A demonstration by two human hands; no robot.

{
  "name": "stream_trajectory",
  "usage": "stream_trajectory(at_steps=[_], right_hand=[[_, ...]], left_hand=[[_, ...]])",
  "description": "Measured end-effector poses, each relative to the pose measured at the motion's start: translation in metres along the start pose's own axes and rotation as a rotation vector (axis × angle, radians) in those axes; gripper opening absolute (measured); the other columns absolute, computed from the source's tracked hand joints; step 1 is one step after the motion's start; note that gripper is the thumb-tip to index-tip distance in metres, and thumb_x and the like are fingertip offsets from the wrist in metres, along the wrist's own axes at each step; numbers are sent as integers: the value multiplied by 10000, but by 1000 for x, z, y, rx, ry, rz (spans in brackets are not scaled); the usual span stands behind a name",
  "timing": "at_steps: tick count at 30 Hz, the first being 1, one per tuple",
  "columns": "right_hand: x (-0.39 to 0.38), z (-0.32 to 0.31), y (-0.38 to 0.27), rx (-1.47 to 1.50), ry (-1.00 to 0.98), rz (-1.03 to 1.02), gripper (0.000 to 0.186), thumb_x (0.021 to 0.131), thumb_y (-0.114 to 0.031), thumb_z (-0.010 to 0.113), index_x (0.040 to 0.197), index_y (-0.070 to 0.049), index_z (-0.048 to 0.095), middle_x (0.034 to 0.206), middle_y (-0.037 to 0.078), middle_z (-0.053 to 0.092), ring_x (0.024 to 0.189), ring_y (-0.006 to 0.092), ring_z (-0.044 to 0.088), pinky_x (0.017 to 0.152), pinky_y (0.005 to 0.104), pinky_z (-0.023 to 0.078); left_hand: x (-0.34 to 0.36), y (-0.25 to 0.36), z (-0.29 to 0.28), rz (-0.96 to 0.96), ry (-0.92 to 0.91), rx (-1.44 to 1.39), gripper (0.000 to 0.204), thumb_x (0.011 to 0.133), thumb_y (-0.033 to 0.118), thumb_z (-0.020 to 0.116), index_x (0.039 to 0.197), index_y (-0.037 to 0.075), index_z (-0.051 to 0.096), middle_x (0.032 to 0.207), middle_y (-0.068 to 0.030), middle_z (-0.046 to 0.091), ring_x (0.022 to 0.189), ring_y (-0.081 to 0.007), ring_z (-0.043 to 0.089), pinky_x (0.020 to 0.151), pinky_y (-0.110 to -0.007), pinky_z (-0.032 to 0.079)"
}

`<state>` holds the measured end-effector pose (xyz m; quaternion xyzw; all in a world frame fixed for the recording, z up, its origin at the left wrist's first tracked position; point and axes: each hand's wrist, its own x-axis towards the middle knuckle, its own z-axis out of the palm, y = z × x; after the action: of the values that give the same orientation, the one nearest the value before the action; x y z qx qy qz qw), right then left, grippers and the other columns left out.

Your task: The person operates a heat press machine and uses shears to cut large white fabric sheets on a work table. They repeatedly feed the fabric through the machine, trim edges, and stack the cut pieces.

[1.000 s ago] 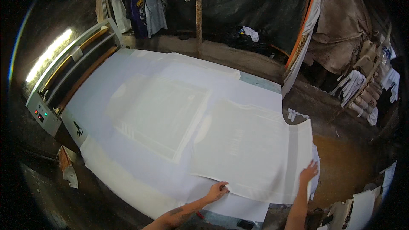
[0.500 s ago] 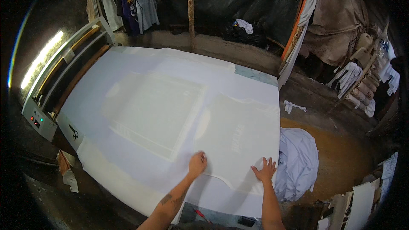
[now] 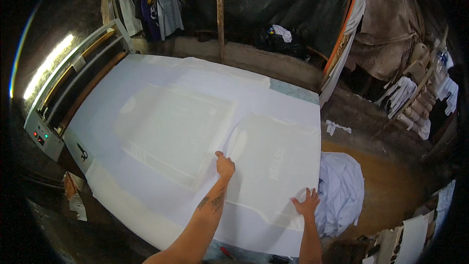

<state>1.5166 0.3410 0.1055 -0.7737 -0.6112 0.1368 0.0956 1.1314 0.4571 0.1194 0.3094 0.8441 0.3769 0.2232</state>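
Observation:
On the large table covered in white cloth (image 3: 161, 200) lies a pale garment-shaped panel (image 3: 259, 146) with faint lettering. My left hand (image 3: 224, 166) is closed at this panel's left edge, its fingers pinching the thin border. My right hand (image 3: 306, 202) lies at the panel's near right part, with fingers spread and palm down. Left of it, a second pale panel (image 3: 176, 132) with faint stripes along its near edge rests flat on the cloth. Whether the panels are fabric or paper, I cannot tell.
Rollers (image 3: 93, 88) in a metal frame stand at the table's left end, beside a control box (image 3: 43, 134) with small lights. Scissors (image 3: 82, 152) lie near it. A heap of white cloth (image 3: 340, 190) hangs off the right edge. Rolls (image 3: 420, 100) sit on a rack far right.
My left hand has moved farther from me along the panel's left edge. My right hand has shifted slightly nearer, and the lettered panel has slid a little toward me.

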Motion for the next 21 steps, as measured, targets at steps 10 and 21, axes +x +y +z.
stream_trajectory(at_steps=[10,21], right_hand=[[-14,7,-32,68,-79,-84,998,683,-699,689,1433,-102,413,1514,280,239,1413,492,134,1108,653,120],[-5,7,-41,24,-26,-80,946,681,-633,730,1412,-111,432,1521,266,238,1408,491,145,1104,650,143]], left_hand=[[37,-50,-24,396,-146,26,248,780,69,691,1011,-11,652,858,-242,677,814,-364,677,721,-414,530],[20,-33,-43,471,-242,370,309,856,86,598,1156,22,567,1168,-244,506,987,-399,590,791,-471,529]])
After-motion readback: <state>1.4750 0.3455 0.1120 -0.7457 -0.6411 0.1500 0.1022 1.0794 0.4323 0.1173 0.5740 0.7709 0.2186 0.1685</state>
